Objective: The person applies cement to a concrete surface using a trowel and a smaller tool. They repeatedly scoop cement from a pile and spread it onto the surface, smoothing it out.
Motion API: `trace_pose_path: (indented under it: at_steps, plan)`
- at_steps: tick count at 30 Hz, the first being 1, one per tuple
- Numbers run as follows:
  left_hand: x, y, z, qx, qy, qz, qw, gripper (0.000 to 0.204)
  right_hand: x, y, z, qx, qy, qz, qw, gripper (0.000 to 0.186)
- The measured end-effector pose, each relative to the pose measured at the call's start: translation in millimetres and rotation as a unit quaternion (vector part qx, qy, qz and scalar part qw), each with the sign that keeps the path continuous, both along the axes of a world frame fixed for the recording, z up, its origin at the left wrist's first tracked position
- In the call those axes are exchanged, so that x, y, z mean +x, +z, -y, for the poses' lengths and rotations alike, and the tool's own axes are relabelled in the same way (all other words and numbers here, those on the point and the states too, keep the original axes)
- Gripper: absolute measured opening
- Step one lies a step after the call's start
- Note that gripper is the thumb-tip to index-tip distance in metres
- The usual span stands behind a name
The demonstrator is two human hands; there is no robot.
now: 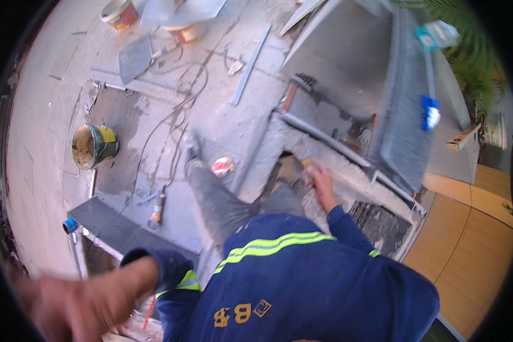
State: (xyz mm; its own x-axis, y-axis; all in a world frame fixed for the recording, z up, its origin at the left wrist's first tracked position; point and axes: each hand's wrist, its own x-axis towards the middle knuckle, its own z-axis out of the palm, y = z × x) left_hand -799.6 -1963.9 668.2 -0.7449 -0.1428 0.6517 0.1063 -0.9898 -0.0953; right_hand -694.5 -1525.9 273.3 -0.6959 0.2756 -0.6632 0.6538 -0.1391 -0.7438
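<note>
My left hand (88, 302) is raised at the lower left, close to the camera. Motion smears its fingers, and nothing in them can be made out. Ahead of my body, my right hand (322, 183) is closed around a small thing with a yellowish-orange end (308, 163), perhaps a handle; its kind is not clear. This hand hovers by a rough, pale recess whose dark gridded surface (379, 225) shows to the right of my forearm. A grey pipe (325, 139) runs along the recess's far side. My left leg (214, 194) extends forward on the concrete.
A green-and-yellow bucket (109, 143) of sandy material stands left. A grinder-like power tool (157, 212) lies near a dark slab (111, 225), its cable trailing. A small red-and-white tub (223, 166) sits beside my leg. Farther off are a metal strip (251, 65), a grey tile (135, 58) and a brush (304, 81).
</note>
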Motion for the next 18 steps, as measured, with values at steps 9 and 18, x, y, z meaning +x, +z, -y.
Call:
trace_pose_path:
  at_steps: [9, 18]
  plan:
    - [-204, -108, 235, -0.297, 0.049, 0.342, 0.890, 0.029, -194, 193, 201, 0.053, -0.126, -0.073, 0.988, 0.048]
    - [-261, -48, 170, -0.471, -0.053, 0.456, 0.753, 0.040, -188, 249, 184, 0.095, -0.226, -0.077, 0.966, 0.036]
